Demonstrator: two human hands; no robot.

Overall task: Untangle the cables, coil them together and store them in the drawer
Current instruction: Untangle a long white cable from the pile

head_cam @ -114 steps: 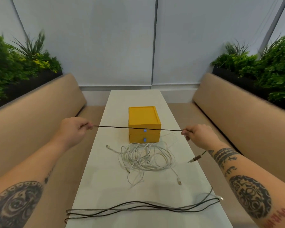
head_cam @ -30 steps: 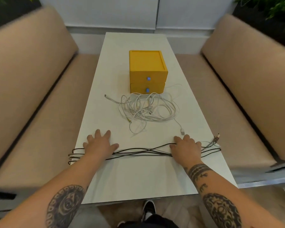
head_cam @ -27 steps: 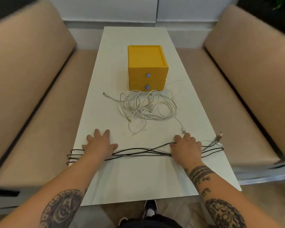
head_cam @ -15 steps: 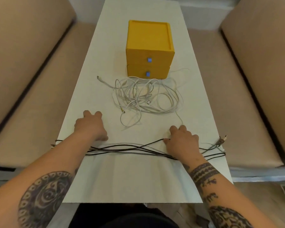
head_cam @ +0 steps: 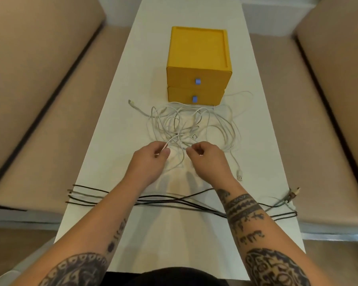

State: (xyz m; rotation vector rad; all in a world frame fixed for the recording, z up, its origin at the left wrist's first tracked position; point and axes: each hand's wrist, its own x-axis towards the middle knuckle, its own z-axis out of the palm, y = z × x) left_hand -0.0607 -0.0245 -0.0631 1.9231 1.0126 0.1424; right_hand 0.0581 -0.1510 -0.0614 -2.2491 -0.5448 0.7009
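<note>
Taking the yellow drawer unit (head_cam: 197, 65) as the marker, the black cable (head_cam: 163, 200) is lying farthest in front of it, nearest the person, stretching across the tabletop (head_cam: 116, 131) in several long passes whose left-hand bends are hanging just over the edge; it is looking free of the other cables but is not yet wound into a coil. Closer to the unit, in front of it and slightly left, the left hand (head_cam: 151, 162) is hovering with its grip pinching a white strand between thumb and fingertips. Directly in front of the unit, reaching up to its lower drawer (head_cam: 205, 98), the white cables (head_cam: 196, 122) are sitting in a loose, crossed-over heap, with one plug end (head_cam: 131, 102) trailing out to the unit's front-left. In front of the unit and slightly right, the right hand (head_cam: 207, 162) is doing likewise, its grip pinching another white strand close to the left one, so the pair seem to be starting to tease the heap apart. Farther right, a white USB plug (head_cam: 239, 176) is lying loose, and the black cable's connectors (head_cam: 292, 196) are resting at the tabletop's right edge. Both drawer fronts are showing closed. By my reckoning the job is sitting at an early-to-middle stage: one cable separated, the white ones being worked on, with coiling everything together, opening a drawer and stowing the bundle all remaining
</note>
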